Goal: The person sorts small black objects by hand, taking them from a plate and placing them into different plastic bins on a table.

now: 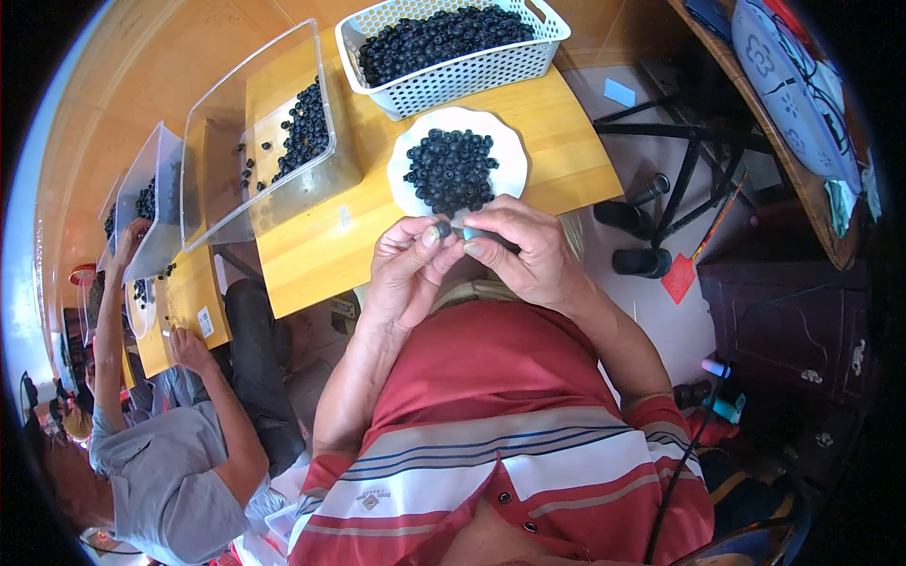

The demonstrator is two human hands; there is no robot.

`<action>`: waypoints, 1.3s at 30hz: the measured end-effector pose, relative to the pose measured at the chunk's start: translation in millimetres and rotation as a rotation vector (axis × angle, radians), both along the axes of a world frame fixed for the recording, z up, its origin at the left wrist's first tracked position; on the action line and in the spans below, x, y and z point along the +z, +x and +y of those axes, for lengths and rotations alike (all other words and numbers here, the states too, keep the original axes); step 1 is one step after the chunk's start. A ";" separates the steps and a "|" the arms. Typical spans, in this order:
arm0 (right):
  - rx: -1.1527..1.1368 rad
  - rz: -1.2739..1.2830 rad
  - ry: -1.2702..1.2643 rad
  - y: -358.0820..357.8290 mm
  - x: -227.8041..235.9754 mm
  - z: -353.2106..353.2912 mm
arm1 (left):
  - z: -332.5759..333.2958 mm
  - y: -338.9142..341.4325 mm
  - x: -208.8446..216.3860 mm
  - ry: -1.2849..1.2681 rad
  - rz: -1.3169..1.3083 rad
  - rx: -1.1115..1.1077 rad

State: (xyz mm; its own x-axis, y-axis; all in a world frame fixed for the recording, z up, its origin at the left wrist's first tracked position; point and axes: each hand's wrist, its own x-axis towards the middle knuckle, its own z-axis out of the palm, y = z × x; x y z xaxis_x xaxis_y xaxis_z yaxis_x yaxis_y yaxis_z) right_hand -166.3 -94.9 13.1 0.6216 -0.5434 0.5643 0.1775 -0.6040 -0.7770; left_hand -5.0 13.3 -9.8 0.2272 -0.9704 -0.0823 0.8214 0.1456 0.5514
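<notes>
In front of my body, just past the table's near edge, both my hands meet. My left hand pinches a small dark round bead between thumb and fingertips. Closed around a slim dark-handled tool with a light blue part near its front, my right hand brings the tool's tip up against the bead; the fingers hide the exact contact. Right beyond my fingertips a white scalloped plate holds a heap of similar dark beads.
A white perforated basket full of dark beads stands at the table's far side. Left of the plate lies a clear plastic bin with more beads. Further left, a co-worker in grey handles beads. Black metal legs stand at right.
</notes>
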 end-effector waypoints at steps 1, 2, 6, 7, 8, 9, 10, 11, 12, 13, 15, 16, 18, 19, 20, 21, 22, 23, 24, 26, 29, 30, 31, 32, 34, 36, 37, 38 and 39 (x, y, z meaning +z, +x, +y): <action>0.001 0.000 0.000 0.4 0.4 0.9 | 0.5 1.1 -0.8 -0.004 0.006 -0.004; 0.007 0.009 -0.003 0.5 1.1 1.9 | 1.0 1.7 -1.3 -0.007 0.012 -0.009; 0.015 0.042 -0.030 0.9 3.6 3.5 | 2.4 0.5 -0.7 -0.011 0.019 -0.017; 0.015 0.043 -0.030 0.8 3.6 3.8 | 2.3 -0.4 -0.2 -0.024 0.019 -0.020; 0.012 0.046 -0.029 0.6 3.5 4.1 | 2.4 -1.0 0.1 -0.036 0.018 -0.023; 0.008 0.049 -0.028 0.7 3.2 4.4 | 2.6 -1.0 -0.3 -0.037 0.018 -0.022; 0.009 0.049 -0.029 0.6 3.1 4.7 | 2.9 -0.8 -0.9 -0.037 0.022 -0.030; 0.011 0.047 -0.027 0.5 3.0 4.9 | 3.1 -0.7 -1.7 -0.038 0.027 -0.037; 0.013 0.046 -0.026 0.4 3.1 5.4 | 3.5 -0.5 -2.5 -0.038 0.026 -0.037; 0.013 0.045 -0.025 0.3 3.7 5.8 | 3.9 -0.2 -3.6 -0.044 0.033 -0.042; 0.019 0.044 -0.026 0.0 4.9 6.5 | 4.8 -0.1 -3.9 -0.048 0.039 -0.047; 0.019 0.044 -0.025 -0.4 4.2 6.9 | 5.4 -0.3 -3.4 -0.047 0.043 -0.048; 0.051 0.060 -0.008 -1.4 2.2 7.3 | 6.2 -0.1 -4.4 -0.045 0.047 -0.048; 0.051 0.061 -0.007 -1.1 1.6 7.7 | 6.7 0.5 -6.3 -0.050 0.040 -0.049; 0.025 0.055 -0.006 -0.2 1.2 8.2 | 7.0 0.7 -7.5 -0.055 0.033 -0.049; -0.001 0.049 -0.004 0.4 0.6 8.5 | 8.5 -1.2 -6.3 -0.053 0.033 -0.050; -0.002 0.049 -0.002 0.5 0.1 6.0 | 11.1 -4.8 -3.6 -0.078 0.022 -0.082; -0.037 0.061 0.069 0.1 -0.5 1.2 | 12.3 -7.5 -1.3 -0.103 0.010 -0.114; -0.071 0.073 0.140 -1.2 -1.4 -1.4 | 11.4 -8.3 0.2 -0.101 0.011 -0.112; -0.069 0.063 0.121 -5.2 -0.7 -1.0 | 8.5 -8.1 1.3 -0.114 0.023 -0.092; 0.044 0.067 0.088 -6.8 6.9 2.0 | 8.7 -2.7 -3.0 -0.052 0.018 -0.039; 0.055 0.052 0.075 -5.7 4.7 3.4 | 8.3 -2.8 -4.1 -0.053 0.030 -0.034; 0.065 0.036 0.063 -4.8 2.6 4.5 | 8.1 -3.9 -4.4 -0.052 0.031 -0.035; 0.064 0.037 0.064 -4.2 0.6 5.5 | 7.3 -5.7 -3.8 -0.030 0.038 -0.032; 0.018 0.017 0.012 -2.3 -2.8 7.0 | 7.2 -6.2 -3.9 -0.007 0.044 -0.027; -0.003 0.047 -0.042 -1.5 -2.1 7.1 | 6.9 -5.5 -4.7 0.000 0.035 -0.029; -0.024 0.078 -0.099 -1.5 -1.6 6.9 | 6.8 -6.0 -4.9 0.001 0.036 -0.029; -0.024 0.078 -0.097 -1.7 -1.1 7.1 | 6.6 -6.8 -5.1 0.000 0.041 -0.036; -0.034 0.111 -0.133 -2.1 -0.7 7.3 | 6.4 -7.3 -5.3 -0.001 0.046 -0.043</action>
